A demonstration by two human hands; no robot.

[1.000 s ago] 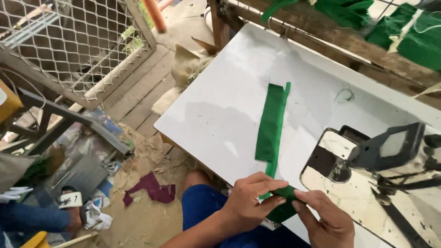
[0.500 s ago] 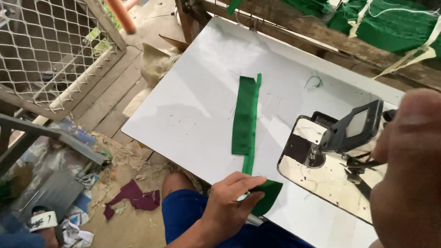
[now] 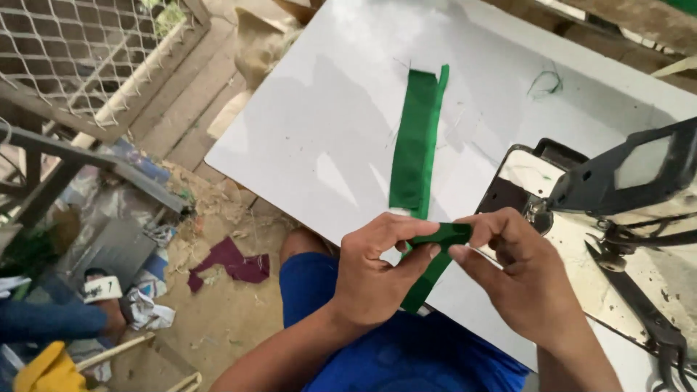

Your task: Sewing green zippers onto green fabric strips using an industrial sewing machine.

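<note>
A long green fabric strip (image 3: 417, 138) lies on the white sewing table (image 3: 319, 123), running from the middle toward its near edge. My left hand (image 3: 377, 272) and my right hand (image 3: 519, 276) both pinch the strip's near end, which is folded over between my fingertips just above the table edge. A loose tail of the strip hangs down below my left thumb. The sewing machine's presser foot and metal plate (image 3: 541, 210) sit just right of my hands.
Black scissors (image 3: 646, 312) lie on the machine bed at the right. Loose thread (image 3: 544, 83) lies on the far tabletop. Left of the table, the dirt floor holds a maroon cloth scrap (image 3: 236, 263), litter, a metal frame and a wire mesh fence (image 3: 80, 51).
My right hand has come back down from close to the camera and now grips the folded end together with my left hand. The view has shifted closer to the table.
</note>
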